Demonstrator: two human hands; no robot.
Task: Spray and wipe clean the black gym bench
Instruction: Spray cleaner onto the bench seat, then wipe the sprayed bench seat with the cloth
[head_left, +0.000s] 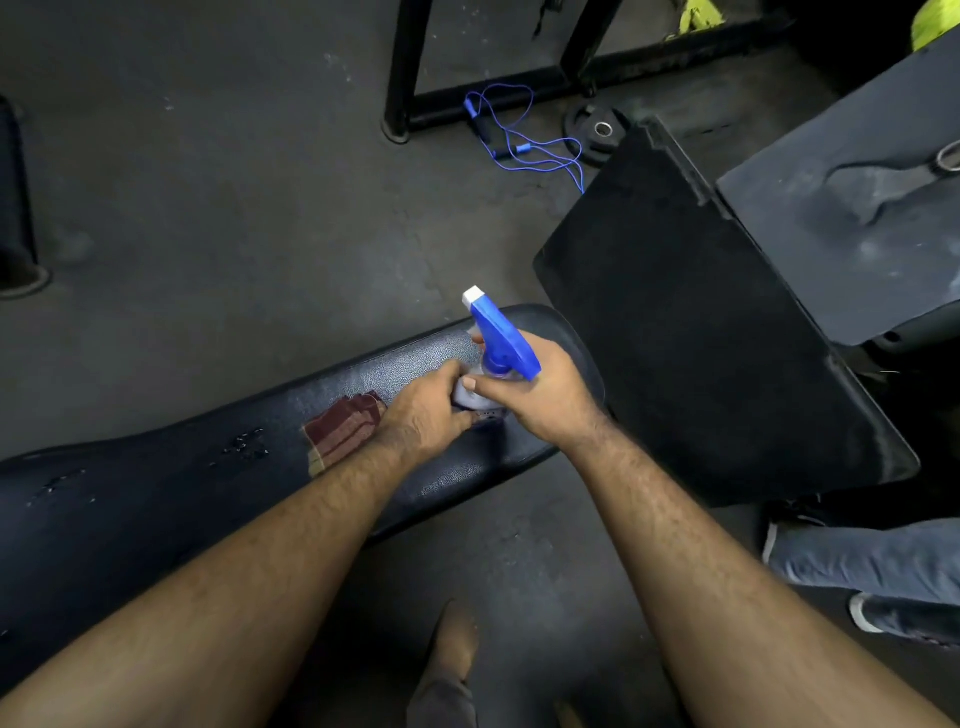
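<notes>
Dark gym flooring (234, 182) surrounds the black gym bench (130, 499), the counter for this job, which runs from the near left toward the middle of the view. At its far end both hands meet on the spray bottle (501, 340). The right hand (540, 395) has its fingers (480, 385) clenched around the bottle's neck just below the blue trigger head, thumb laid across the pale body. The left hand (431, 410) also has its fingers closed on the bottle's lower part, though how firmly cannot be told. The white nozzle points to the far left, away from the person. A red-brown cloth (340, 431) lies on the counter just beside the left wrist, partly under it, and a patch of droplets (244, 447) beads on the vinyl further left. The likeliest trouble is aim: with the nozzle angled outward, a squeeze could send mist onto the floor instead of the pad. If the hands are twisting the head, a loosened cap could leak. The cloth could also be dragged off the edge by the forearm.
</notes>
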